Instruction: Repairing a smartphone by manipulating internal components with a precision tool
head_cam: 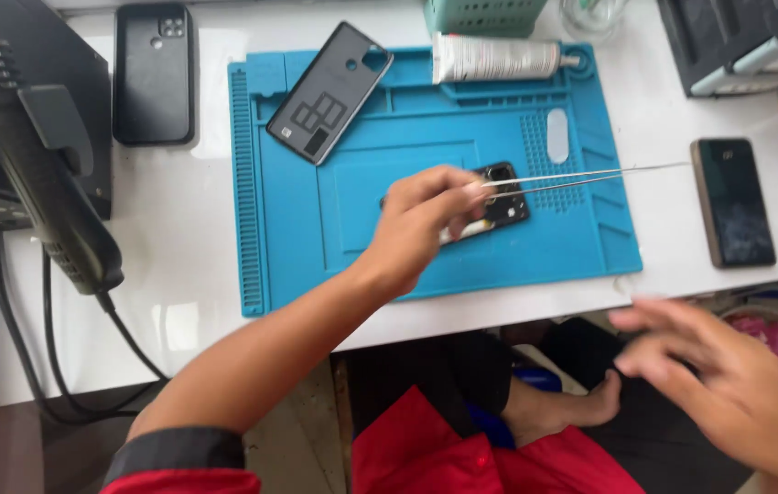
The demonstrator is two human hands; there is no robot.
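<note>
Currently the left hand [421,220] is closed in a pinch on a pair of thin metal tweezers [581,177], gripping them at one end so that the long blades run out to the right, past the edge of the blue work mat [316,229]. Under that hand a small dark phone part [503,197] lies on the mat; the fingers cover some of it, and whether they press on it cannot be told. The right hand [718,375] is blurred, hangs over the person's lap off the table edge, fingers spread and loose, holding nothing.

Further out on the mat:
- a dark phone back cover [329,91], lying at a slant near the top left corner;
- a white tube [499,57] along the top edge.

Off the mat, on the white table [178,238]:
- a phone in a black case [154,73] to the left;
- a dark phone [732,201], screen up, to the right;
- a black tool with a cable [50,174] at the far left.

Risks, as a judgement:
- The tweezers are held at one end only; a slip of the pinch could let the long blades swing and scratch the phone at the right.
- The small part sits loose on the mat; a nudge from the fingers could slide it.
- With the right hand away, nothing steadies the part.
</note>
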